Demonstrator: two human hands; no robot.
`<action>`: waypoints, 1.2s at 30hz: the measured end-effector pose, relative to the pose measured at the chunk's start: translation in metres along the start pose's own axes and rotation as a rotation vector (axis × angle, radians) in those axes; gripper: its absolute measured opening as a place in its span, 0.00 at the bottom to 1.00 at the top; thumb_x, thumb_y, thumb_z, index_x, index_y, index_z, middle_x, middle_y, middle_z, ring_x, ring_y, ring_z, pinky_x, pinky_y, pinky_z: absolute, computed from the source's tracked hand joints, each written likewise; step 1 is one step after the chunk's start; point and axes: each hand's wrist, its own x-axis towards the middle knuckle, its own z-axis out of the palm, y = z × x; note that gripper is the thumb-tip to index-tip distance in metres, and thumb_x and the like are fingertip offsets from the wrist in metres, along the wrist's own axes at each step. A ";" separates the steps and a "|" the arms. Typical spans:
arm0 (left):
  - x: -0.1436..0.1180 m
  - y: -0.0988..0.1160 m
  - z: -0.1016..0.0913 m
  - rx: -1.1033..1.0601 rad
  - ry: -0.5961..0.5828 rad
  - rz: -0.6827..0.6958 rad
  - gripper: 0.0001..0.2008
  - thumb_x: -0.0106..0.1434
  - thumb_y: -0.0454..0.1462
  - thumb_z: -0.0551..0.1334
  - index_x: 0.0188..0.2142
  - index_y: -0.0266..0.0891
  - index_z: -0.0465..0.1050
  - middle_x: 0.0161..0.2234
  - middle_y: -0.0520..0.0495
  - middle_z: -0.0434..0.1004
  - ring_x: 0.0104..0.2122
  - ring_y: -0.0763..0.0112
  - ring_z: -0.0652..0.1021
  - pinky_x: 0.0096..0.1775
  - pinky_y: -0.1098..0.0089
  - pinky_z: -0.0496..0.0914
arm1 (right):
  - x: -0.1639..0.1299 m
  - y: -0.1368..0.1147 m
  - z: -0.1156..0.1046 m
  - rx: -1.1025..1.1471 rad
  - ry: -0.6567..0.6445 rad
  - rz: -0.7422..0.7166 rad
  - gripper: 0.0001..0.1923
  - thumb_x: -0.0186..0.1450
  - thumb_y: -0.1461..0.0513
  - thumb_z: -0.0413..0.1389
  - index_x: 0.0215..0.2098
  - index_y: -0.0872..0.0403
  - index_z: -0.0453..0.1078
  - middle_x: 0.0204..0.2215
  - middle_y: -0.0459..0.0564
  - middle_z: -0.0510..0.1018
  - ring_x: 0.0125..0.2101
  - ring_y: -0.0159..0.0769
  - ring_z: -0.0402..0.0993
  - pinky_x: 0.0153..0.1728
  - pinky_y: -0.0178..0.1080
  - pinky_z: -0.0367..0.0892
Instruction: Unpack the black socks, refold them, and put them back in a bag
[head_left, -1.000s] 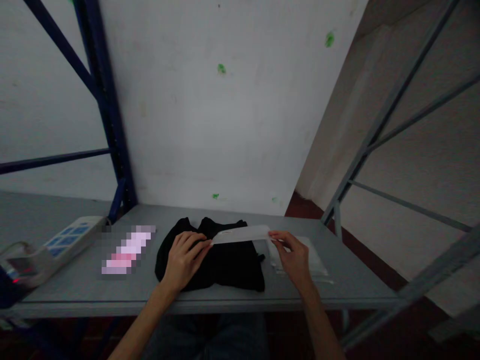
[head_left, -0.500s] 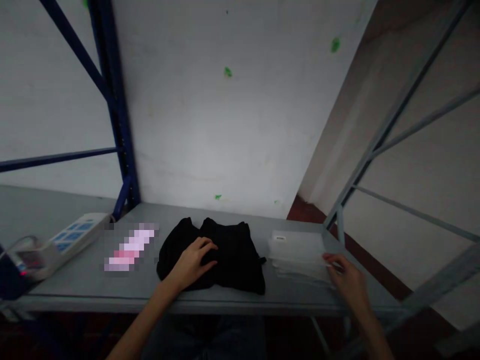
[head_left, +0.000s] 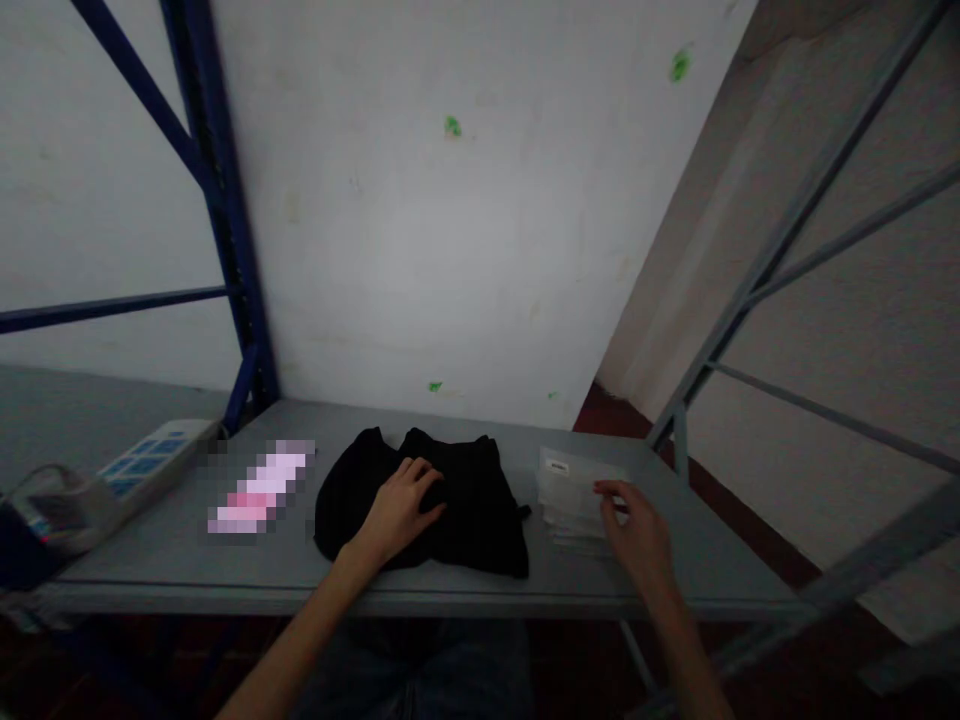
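Note:
A black folded garment (head_left: 472,510) lies on the grey shelf in front of me. On its middle rests my left hand (head_left: 405,508), palm down, with the thumb apart from slightly bent fingers. To the right sits a stack of clear plastic bags (head_left: 566,505), the top one bearing a small white label. My right hand (head_left: 634,525) is over the right side of that stack. Its thumb and fingertips are pinched together at the edge of a bag; the exact contact is dim.
A white power strip (head_left: 161,455) lies at the left, beside a blurred-out pink item (head_left: 259,490). Blue posts (head_left: 232,240) rise at the left and grey bracing (head_left: 750,290) at the right. A white panel (head_left: 435,270) stands behind the grey shelf (head_left: 225,570).
My right hand has moved left across the bag stack, from its right edge inward. The left hand has shifted slightly to the right on the garment.

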 end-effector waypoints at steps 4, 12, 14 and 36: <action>0.008 0.003 -0.001 0.028 -0.043 0.072 0.18 0.63 0.34 0.68 0.53 0.46 0.75 0.53 0.42 0.74 0.54 0.53 0.73 0.54 0.54 0.74 | -0.008 -0.074 0.050 0.102 -0.215 0.023 0.14 0.70 0.55 0.49 0.43 0.50 0.75 0.41 0.51 0.84 0.38 0.41 0.81 0.40 0.41 0.73; 0.007 0.002 0.006 -0.175 0.176 -0.137 0.11 0.73 0.39 0.55 0.50 0.44 0.72 0.48 0.43 0.77 0.49 0.58 0.78 0.52 0.57 0.75 | -0.006 -0.124 0.114 0.004 -0.530 0.098 0.16 0.73 0.56 0.54 0.55 0.54 0.75 0.42 0.53 0.86 0.45 0.43 0.83 0.45 0.39 0.71; 0.000 0.000 0.008 -0.243 0.311 -0.248 0.10 0.73 0.40 0.53 0.48 0.43 0.70 0.45 0.42 0.79 0.47 0.58 0.80 0.51 0.56 0.75 | -0.002 -0.129 0.120 -0.044 -0.554 0.125 0.17 0.74 0.55 0.54 0.55 0.54 0.75 0.44 0.54 0.86 0.47 0.45 0.82 0.46 0.40 0.70; -0.027 -0.041 -0.017 -0.260 0.415 -0.530 0.13 0.56 0.36 0.64 0.41 0.43 0.80 0.51 0.41 0.73 0.56 0.52 0.74 0.60 0.49 0.70 | 0.036 -0.126 0.150 0.102 -0.541 0.258 0.14 0.60 0.61 0.65 0.45 0.53 0.80 0.38 0.49 0.86 0.39 0.38 0.83 0.40 0.35 0.72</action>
